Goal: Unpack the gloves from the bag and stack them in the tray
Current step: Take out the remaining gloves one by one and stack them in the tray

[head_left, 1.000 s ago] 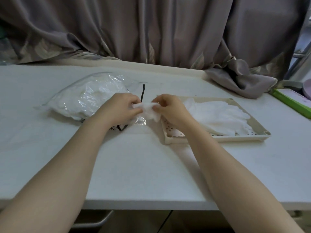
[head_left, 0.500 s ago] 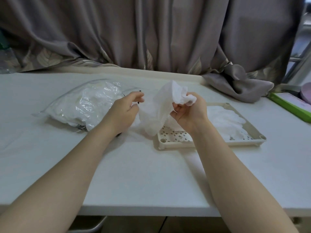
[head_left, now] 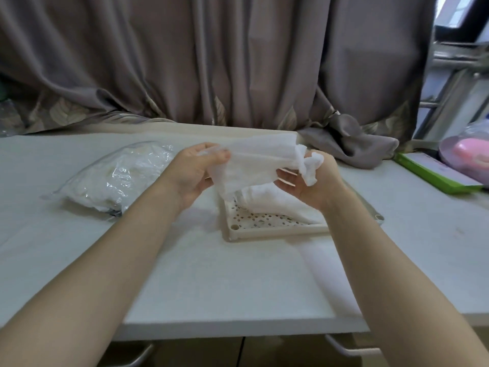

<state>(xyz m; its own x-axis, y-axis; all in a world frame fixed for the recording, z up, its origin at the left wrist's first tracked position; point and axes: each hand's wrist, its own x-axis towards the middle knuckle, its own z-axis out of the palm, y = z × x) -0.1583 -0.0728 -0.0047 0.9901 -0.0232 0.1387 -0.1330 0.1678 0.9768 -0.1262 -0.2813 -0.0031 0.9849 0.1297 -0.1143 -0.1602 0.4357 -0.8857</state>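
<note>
Both hands pinch a glove (head_left: 254, 162) stretched nine-to-three, left hand (head_left: 195, 173) and right hand (head_left: 309, 181); the tray (head_left: 277, 230) lies directly beneath, at six.

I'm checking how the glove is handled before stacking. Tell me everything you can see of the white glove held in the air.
The white glove looks like thin, soft knit fabric, crumpled and stretched roughly level between both hands above the tray. The left hand pinches one end; the right hand holds the other, where the fabric bunches into a wad. Its lower edge sags toward the gloves already stacked in the tray; whether they touch is unclear.
</note>
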